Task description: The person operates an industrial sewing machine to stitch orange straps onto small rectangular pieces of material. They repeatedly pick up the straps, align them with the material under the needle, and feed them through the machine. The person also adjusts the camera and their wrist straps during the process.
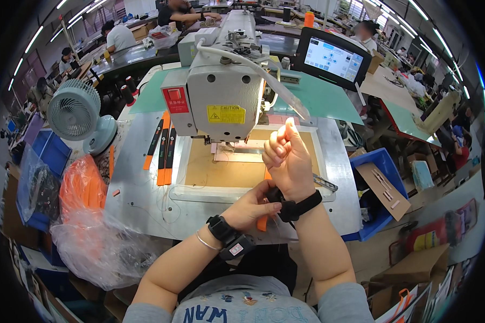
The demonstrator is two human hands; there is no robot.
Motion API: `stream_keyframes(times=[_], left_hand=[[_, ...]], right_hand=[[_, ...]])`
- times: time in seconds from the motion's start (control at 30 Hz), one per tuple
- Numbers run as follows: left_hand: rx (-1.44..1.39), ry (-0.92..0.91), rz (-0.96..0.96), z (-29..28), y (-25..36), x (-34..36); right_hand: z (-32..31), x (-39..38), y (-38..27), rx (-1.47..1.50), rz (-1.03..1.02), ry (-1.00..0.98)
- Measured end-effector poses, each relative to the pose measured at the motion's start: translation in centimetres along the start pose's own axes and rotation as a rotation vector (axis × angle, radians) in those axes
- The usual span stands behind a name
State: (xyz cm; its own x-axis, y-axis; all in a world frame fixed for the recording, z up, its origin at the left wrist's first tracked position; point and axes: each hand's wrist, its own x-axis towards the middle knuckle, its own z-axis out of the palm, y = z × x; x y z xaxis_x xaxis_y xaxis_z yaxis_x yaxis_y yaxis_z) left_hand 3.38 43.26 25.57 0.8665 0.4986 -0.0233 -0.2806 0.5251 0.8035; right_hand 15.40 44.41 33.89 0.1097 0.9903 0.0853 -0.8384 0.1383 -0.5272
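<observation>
My left hand (251, 205) reaches across to my right wrist, its fingers closed on the black device (288, 209) strapped there with a black band. My right hand (287, 153) is raised above the sewing bed, thumb up and fingers curled in, with nothing visible in them. Beneath both hands an orange strip (262, 222) partly shows. A sewing machine head (223, 81) stands just beyond, over a light frame (199, 192) with a tan sheet. Left of it lie several black-and-orange straps (166, 156). Another black device (230, 237) is strapped to my left wrist, beside a bangle.
At left stand a fan (74, 110) and a plastic bag of orange pieces (83, 188). A blue bin (380, 161) with cardboard across it is at right. A lit screen (331, 58) stands behind the machine. Several people work farther back.
</observation>
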Motion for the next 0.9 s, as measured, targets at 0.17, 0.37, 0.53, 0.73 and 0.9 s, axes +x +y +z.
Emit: stream_keyframes(times=[0.17,0.37,0.53,0.73,0.9], left_hand=[[0.098,0.088,-0.06,1.0,1.3,-0.8],[0.251,0.064,0.001,1.5,1.4,-0.8],[0.165,0.062,-0.024,1.3,1.1,-1.1],[0.166,0.067,-0.051,1.2,0.9,-0.6],[0.187,0.061,-0.043,0.8,0.9,-0.8]], right_hand=[[-1.0,-0.1,0.1,-0.799,-0.364,0.052],[-1.4,0.0,0.0,-1.004,-0.434,0.074],[-2.7,0.8,-0.5,-0.921,-0.358,0.258],[-3.9,1.0,-1.0,-0.642,-0.262,0.269],[-4.4,0.9,-0.9,-0.258,-0.071,0.19]])
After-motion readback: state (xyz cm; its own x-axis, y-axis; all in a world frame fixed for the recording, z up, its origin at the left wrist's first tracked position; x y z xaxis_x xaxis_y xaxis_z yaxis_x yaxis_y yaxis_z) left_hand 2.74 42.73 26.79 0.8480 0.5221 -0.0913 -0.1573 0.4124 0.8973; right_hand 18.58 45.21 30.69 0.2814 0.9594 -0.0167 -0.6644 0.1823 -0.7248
